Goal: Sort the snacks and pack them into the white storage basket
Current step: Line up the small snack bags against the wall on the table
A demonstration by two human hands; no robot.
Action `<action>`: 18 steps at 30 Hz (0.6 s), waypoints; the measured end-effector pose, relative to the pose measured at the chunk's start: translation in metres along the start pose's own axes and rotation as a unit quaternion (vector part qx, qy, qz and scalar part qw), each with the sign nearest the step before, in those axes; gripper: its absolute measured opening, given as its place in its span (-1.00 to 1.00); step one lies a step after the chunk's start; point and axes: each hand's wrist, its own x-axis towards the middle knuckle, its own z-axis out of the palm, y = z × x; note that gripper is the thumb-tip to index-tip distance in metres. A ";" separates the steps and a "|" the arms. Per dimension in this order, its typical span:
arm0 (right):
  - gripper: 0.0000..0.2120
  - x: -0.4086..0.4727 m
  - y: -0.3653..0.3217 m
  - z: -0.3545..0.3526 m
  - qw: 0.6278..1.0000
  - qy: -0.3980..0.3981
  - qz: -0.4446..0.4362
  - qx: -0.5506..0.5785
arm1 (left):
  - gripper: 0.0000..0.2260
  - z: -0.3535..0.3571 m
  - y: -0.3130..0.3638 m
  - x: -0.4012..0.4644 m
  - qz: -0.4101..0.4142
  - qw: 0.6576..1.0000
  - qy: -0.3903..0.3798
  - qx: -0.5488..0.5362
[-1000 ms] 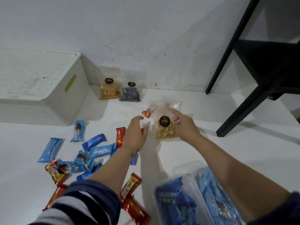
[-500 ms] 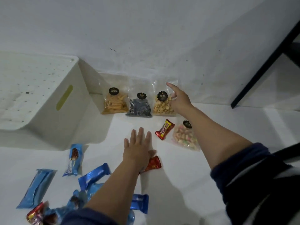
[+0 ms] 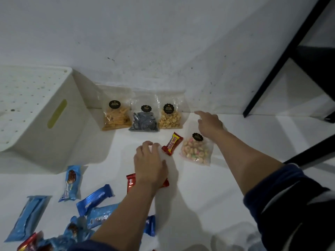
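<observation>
The white storage basket (image 3: 59, 142) stands at the left with its perforated face up. Three clear bags lean on the wall: yellow sticks (image 3: 116, 118), dark spirals (image 3: 144, 122) and peanuts (image 3: 170, 119). A bag of coloured puffs (image 3: 196, 152) lies flat in front of them, beside a red Beng-Beng bar (image 3: 172, 144). My right hand (image 3: 210, 124) hovers over the top of the puff bag with relaxed fingers and holds nothing. My left hand (image 3: 150, 163) rests on the floor over a red-wrapped bar (image 3: 130, 183), its fingers slightly bent, the tips close to the Beng-Beng bar.
Several blue-wrapped bars (image 3: 95, 198) and some red ones lie scattered at the lower left. Black furniture legs (image 3: 272, 75) slant down at the right. The white wall runs close behind the bags.
My right hand has let go of the peanut bag, which now leans on the wall, and has drawn back over the puff bag. My left hand's fingers have bent a little.
</observation>
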 end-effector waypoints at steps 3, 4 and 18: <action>-0.51 -0.013 0.018 0.005 0.999 -0.028 0.044 0.000 | -0.61 0.010 0.037 -0.003 0.101 0.992 0.052 -0.060; -0.52 -0.018 0.021 0.006 0.999 -0.022 0.044 0.019 | -0.60 0.015 0.049 -0.001 0.120 0.989 0.044 -0.075; -0.80 -0.128 0.048 -0.023 0.990 0.003 0.044 0.131 | -0.33 0.032 0.059 -0.080 0.092 0.994 -0.052 0.011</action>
